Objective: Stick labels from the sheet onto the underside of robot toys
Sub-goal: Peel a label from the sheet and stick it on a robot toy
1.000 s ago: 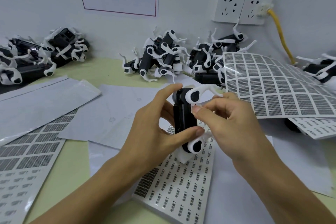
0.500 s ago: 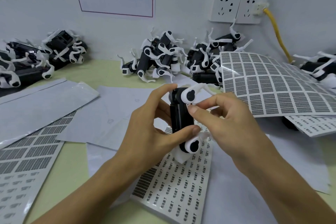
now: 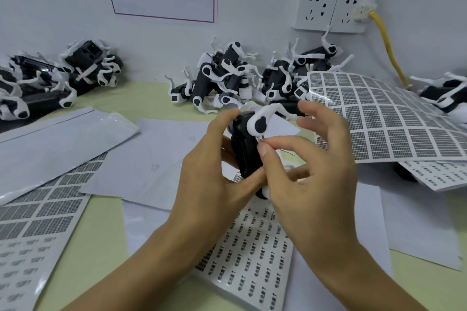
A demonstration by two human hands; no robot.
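While the left hand (image 3: pixel 212 179) grips the robot toy (image 3: pixel 246 151) upright above the label sheet (image 3: pixel 252 255) | right hand (image 3: pixel 310 174) fingers pinch a small label (image 3: pixel 260 138) at its black body | toy seems light and stiff, thin legs fragile: hold the body.

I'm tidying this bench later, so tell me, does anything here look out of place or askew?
Yes. The big grid label sheet on the right is not lying flat: it curls up, propped on the toy robots heaped by the wall. More sheets overlap crookedly on the left. Nothing looks broken or spilled.
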